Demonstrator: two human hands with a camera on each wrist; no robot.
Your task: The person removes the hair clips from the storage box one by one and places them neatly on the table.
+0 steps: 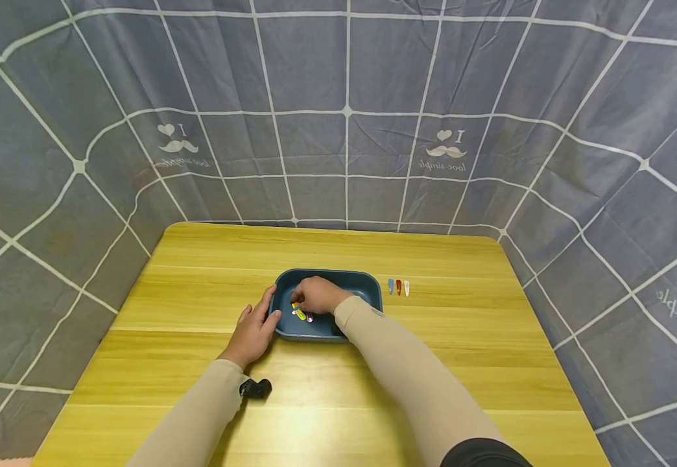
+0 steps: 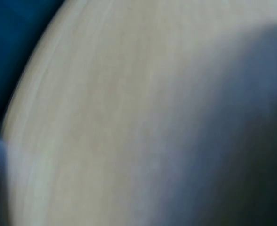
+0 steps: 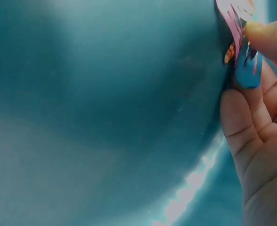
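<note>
A dark blue rectangular tray [image 1: 327,337] sits on the table with several small snap hair clips in it, among them a yellow one [image 1: 300,314] and a pink one [image 1: 310,318]. My right hand [image 1: 320,295] reaches inside the tray; in the right wrist view its thumb and fingers pinch a blue hair clip [image 3: 249,70], beside a pink clip [image 3: 230,19]. My left hand [image 1: 251,334] touches the tray's left rim with fingers spread and relaxed. The left wrist view is blurred, showing mostly tabletop and a bit of tray [image 2: 16,42].
To the right of the tray, a blue hair clip [image 1: 391,286], a red one [image 1: 399,287] and a white one [image 1: 406,288] lie in a row on the wooden table [image 1: 461,363]. A grey checked curtain [image 1: 315,143] surrounds the table at the back and sides.
</note>
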